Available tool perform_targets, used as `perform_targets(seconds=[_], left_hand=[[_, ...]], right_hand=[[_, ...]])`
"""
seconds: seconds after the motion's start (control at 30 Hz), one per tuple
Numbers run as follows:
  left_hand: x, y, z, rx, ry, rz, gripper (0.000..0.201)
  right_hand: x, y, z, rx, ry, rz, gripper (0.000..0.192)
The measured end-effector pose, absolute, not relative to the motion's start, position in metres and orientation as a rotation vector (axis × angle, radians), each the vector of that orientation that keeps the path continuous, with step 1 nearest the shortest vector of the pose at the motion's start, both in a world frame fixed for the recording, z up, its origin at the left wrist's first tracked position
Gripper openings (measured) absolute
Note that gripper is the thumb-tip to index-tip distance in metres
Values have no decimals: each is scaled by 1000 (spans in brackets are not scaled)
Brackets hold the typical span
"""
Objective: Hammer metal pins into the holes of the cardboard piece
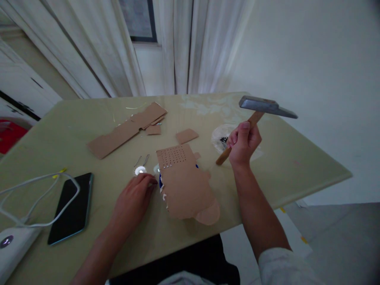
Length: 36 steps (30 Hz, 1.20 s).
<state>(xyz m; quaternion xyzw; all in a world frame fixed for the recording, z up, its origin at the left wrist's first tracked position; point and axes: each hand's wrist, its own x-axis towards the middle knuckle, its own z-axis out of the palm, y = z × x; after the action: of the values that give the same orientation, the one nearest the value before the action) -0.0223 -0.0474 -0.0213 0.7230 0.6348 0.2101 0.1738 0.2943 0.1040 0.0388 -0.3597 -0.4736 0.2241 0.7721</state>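
My right hand point(244, 144) grips the wooden handle of a hammer point(261, 105), raised above the table with its metal head up. My left hand point(137, 194) rests by the left edge of a cardboard piece point(187, 184), its fingertips pinched together; what they hold, if anything, is hidden. Rows of small holes cover the top of that cardboard, and several small pale dots line the lowest row. Blue shows under its edges. Just above my left fingers lies a shiny white round item point(140, 170), with thin metal pieces point(146, 160) behind it.
Long cardboard scraps point(127, 130) lie at the back left, and a small cardboard square point(187, 136) sits nearer the middle. A clear plastic bag point(218, 136) with dark bits is behind my right hand. At left are a phone point(73, 209), a white cable point(38, 225) and a white device point(14, 249).
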Motion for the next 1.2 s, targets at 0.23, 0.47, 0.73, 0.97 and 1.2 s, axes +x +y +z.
perform_targets(seconds=[0.23,0.47,0.73,0.97,1.2], left_hand=[[-16,-37,-32,2159,1875,602,35],[-14,-40,-33,2155,1861,588,34],[-14,-60,-16,2017,1873,840,27],[7,-25,50,1561,1732,1427,23],[30,22,39,1501,1501,1315,31]], right_hand=[[292,102,37,-787,-1057,489,58],[293,103,37,-760,-1051,512,57],[294,103,36,-797,-1050,501,57],[293,102,37,-763,-1055,521,55],[292,99,37,-744,-1064,538,54]])
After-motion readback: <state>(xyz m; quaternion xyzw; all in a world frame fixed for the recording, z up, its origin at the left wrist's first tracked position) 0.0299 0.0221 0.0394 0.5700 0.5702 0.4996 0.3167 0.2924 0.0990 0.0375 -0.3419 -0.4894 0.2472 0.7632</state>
